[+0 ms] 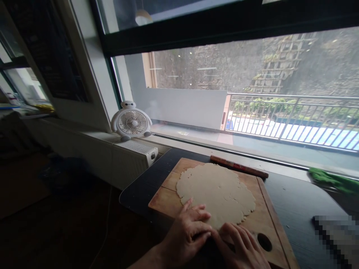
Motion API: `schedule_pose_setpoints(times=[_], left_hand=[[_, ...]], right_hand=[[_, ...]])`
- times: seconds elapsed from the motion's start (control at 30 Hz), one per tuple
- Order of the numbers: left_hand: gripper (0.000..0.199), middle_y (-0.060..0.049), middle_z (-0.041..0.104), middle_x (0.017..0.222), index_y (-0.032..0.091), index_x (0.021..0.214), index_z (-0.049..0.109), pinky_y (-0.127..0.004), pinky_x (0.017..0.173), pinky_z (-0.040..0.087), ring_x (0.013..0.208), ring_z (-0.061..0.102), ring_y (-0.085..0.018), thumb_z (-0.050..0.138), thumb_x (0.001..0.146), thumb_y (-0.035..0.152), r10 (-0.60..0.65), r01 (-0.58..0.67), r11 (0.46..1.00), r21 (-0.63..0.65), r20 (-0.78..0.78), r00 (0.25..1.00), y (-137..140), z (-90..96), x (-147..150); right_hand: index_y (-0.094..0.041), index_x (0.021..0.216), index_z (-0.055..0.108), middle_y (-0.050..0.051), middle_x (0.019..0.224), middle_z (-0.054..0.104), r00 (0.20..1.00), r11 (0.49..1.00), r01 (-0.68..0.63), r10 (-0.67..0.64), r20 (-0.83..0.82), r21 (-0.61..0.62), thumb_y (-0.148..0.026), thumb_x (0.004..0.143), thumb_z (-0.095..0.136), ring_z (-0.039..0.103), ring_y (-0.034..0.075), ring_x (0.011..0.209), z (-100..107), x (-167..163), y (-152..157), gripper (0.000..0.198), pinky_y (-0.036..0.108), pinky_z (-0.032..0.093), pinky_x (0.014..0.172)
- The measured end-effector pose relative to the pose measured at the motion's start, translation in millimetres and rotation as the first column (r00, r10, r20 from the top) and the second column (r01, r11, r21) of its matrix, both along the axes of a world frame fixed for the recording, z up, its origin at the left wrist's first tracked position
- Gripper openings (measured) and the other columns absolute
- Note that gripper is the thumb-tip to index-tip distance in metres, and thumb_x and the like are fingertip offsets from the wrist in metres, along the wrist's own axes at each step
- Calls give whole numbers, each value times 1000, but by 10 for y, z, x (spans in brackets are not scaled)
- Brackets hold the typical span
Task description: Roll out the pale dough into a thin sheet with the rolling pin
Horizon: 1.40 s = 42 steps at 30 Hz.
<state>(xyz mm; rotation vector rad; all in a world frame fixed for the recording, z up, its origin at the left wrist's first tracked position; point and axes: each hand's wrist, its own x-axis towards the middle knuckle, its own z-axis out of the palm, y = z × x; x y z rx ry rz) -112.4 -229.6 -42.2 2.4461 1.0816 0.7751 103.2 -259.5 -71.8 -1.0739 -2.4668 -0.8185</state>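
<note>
A wide, flat sheet of pale dough (218, 190) with ragged edges lies on a wooden cutting board (165, 196). At its near edge, my left hand (189, 226) has thumb and forefinger pinched together at the dough, its other fingers loosely bent over the sheet's left part. Close beside it, my right hand (242, 244) is closed, with curled fingers at the same edge. The thumbs nearly meet, and the pinched bit of dough is mostly hidden. Behind the sheet, a wooden rolling pin (239, 166) lies across the board's far edge.
The board rests on a dark table (297, 209) below a window. A white fan (131, 121) stands on the sill at left, above a radiator (140, 149). Green cloth (331, 179) lies at the far right, and a pixelated object (339, 239) at the near right.
</note>
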Motion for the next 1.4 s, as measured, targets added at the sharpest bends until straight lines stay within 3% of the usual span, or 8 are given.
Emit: schedule_pose_setpoints(times=[0.1, 0.23, 0.33, 0.43, 0.77, 1.13, 1.23, 1.4], left_hand=[[25, 0, 60, 121, 30, 107, 65, -45, 113, 12, 125, 43, -20, 53, 86, 36, -22, 21, 999, -38, -41, 999, 23, 53, -54], [51, -6, 37, 143, 22, 139, 36, -42, 113, 16, 134, 28, -20, 32, 94, 44, 87, -96, 995, -36, -202, 976, 271, 116, -224], [60, -9, 22, 149, 17, 143, 26, -46, 113, 12, 138, 16, -23, 25, 94, 50, 205, -205, 978, 39, -362, 909, 587, 112, -302], [64, -12, 23, 148, 13, 142, 27, -48, 112, 12, 138, 15, -25, 25, 92, 52, 239, -226, 971, 84, -442, 865, 859, 75, -273], [64, -14, 33, 145, 9, 139, 31, -36, 110, 24, 135, 27, -24, 41, 87, 46, 463, -425, 881, 210, -194, 865, 990, -141, -238], [36, -2, 62, 120, 27, 118, 57, -45, 111, 14, 112, 54, -20, 36, 90, 29, 331, -315, 943, 105, -235, 914, 1137, 242, -328], [37, -4, 58, 126, 26, 121, 56, -47, 110, 14, 116, 51, -21, 33, 91, 30, 349, -320, 936, 149, -254, 902, 1217, 263, -316], [50, -8, 35, 145, 18, 137, 38, -44, 111, 15, 135, 27, -21, 27, 93, 39, 258, -218, 965, 146, -380, 888, 1222, 142, -240]], right_hand=[[-32, 126, 50, 7, 103, 64, 998, 991, -7, 0, -55, -131, -25, 73, 59, 63, 24, 90, 80, 8, 7, 54, 35, 55, 73], [-35, 126, 48, 4, 120, 57, 977, 909, -30, -63, -206, -416, -26, 84, 47, 58, 18, 103, 358, 68, 221, 43, 30, 51, 82], [-26, 134, 41, 8, 140, 40, 958, 843, 45, -188, -215, -537, -32, 91, 35, 39, 22, 127, 476, 45, 588, 43, 40, 36, 102], [-16, 134, 41, 13, 144, 34, 953, 789, 119, -262, -155, -603, -39, 92, 33, 30, 24, 132, 425, -67, 954, 49, 46, 25, 107], [-18, 138, 35, 8, 147, 28, 937, 808, 147, -298, -181, -570, -44, 92, 30, 22, 20, 136, 241, -156, 1101, 53, 41, 15, 111], [-18, 136, 37, 8, 145, 33, 937, 830, 150, -293, -191, -537, -41, 92, 30, 27, 21, 134, 284, -189, 1067, 50, 42, 19, 109], [-19, 137, 36, 7, 145, 33, 937, 831, 151, -293, -191, -536, -42, 92, 30, 26, 21, 134, 265, -180, 1075, 51, 43, 19, 109], [-20, 136, 38, 8, 145, 33, 942, 841, 147, -280, -185, -521, -43, 91, 31, 28, 21, 134, 209, -160, 1119, 51, 43, 22, 108]])
